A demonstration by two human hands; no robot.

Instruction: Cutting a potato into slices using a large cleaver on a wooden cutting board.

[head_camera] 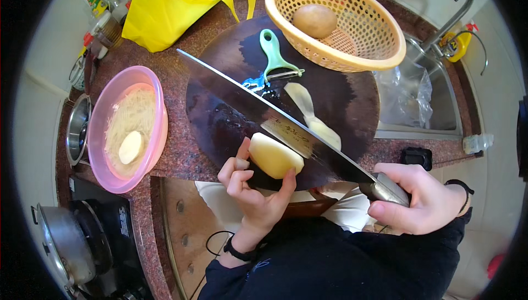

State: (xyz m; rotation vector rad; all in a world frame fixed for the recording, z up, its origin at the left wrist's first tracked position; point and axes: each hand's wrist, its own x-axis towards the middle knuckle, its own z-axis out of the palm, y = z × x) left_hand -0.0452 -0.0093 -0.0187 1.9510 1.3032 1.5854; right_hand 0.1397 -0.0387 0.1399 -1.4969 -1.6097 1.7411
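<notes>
My right hand [416,199] grips the handle of a large kitchen knife [288,130], its broad blade reaching up and left over a dark round cutting board [222,126]. Beside the blade's near face, my left hand [260,188] holds a peeled, cut potato [275,156] on the board between fingers and thumb. Beyond the knife lie pale potato slices [324,131] and a green peeler [272,54]. At the left, a pink plastic bowl [95,135] holds pale shreds [132,114] with a pale potato piece [131,147] on top.
An orange perforated basket [387,60] with an unpeeled potato [315,21] overlaps the board's far edge. A yellow bag [159,15] stands behind. To the right is a sink [443,106] with a plastic bag [406,93]; a metal pot [66,242] is at lower left.
</notes>
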